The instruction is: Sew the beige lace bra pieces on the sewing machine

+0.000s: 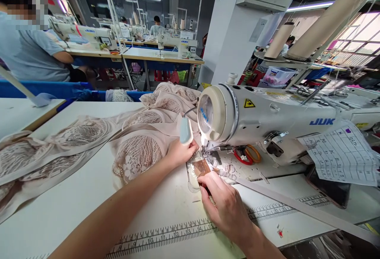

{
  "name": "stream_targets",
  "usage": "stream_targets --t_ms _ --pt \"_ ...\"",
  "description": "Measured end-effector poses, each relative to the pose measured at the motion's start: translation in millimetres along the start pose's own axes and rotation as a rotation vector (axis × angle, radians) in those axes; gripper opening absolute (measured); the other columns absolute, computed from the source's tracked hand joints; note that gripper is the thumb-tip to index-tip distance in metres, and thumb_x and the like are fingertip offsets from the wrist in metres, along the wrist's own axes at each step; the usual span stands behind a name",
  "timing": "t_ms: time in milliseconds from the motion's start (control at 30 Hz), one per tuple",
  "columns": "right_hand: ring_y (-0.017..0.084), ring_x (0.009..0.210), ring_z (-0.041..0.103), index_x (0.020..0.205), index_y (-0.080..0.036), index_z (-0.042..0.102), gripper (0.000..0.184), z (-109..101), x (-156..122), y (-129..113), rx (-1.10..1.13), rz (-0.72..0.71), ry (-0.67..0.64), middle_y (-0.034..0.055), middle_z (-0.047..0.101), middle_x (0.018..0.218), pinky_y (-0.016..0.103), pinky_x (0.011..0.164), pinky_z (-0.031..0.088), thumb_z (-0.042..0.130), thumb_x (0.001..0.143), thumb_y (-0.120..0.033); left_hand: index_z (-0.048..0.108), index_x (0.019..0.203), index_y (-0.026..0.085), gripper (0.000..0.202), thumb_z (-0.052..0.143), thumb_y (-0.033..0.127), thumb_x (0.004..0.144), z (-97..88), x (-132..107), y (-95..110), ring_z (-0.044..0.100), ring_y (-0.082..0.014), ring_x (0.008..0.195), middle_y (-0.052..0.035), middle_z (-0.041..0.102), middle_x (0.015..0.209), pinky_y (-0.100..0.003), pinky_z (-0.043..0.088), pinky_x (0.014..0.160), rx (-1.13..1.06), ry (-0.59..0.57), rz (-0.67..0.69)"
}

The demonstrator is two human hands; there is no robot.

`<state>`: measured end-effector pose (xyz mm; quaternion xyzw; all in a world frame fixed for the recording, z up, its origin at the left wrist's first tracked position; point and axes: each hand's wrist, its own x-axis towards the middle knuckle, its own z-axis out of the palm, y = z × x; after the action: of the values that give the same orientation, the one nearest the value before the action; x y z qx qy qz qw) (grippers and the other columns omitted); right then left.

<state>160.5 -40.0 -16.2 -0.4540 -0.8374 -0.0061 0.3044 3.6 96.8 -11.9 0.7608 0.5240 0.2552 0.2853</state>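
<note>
the lace garment (139, 154) is seemingly being positioned at the sewing machine (261, 112), left hand (179, 153) fingers bunched, right hand (223, 200) fingers curled, any pinch indiscernible; steady alignment seems called for.

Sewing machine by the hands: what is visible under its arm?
Beneath the sewing machine arm, red and orange loop handles, likely scissors, rest on the machine bed, with pale scraps nearby. The hanging paper covers whatever lies behind it.

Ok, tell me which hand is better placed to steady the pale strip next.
The right hand, I'd judge: it sits close to the pale strip. The left hand is farther off, left of the sewing machine's head, beside the lace garments.
</note>
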Motion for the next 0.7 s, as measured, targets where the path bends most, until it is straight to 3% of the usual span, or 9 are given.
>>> stream_targets --t_ms 367,700 --pt "0.015 0.068 0.054 0.094 -0.019 0.056 0.020 -2.1 1.2 -1.6 -0.016 -0.012 -0.022 0.0037 0.056 0.080 0.027 0.062 0.042 0.040 0.091 -0.008 0.069 0.077 0.020 0.017 0.056 0.028 0.084 10.5 -3.0 7.6 0.059 -0.0171 0.072 -0.0008 0.069 0.076 -0.026 0.038 0.065 0.014 0.105 -0.021" --pt "0.016 0.069 0.055 0.095 -0.019 0.058 0.020 0.7 0.4 -0.3 -0.030 -0.009 -0.028 0.0036 0.056 0.080 0.027 0.063 0.044 0.040 0.092 -0.010 0.067 0.070 0.020 0.014 0.059 0.027 0.079 4.6 3.2 -2.0 0.054 -0.0148 0.064 0.0006 0.062 0.066 -0.024 0.040 0.060 -0.101 0.010 0.110"
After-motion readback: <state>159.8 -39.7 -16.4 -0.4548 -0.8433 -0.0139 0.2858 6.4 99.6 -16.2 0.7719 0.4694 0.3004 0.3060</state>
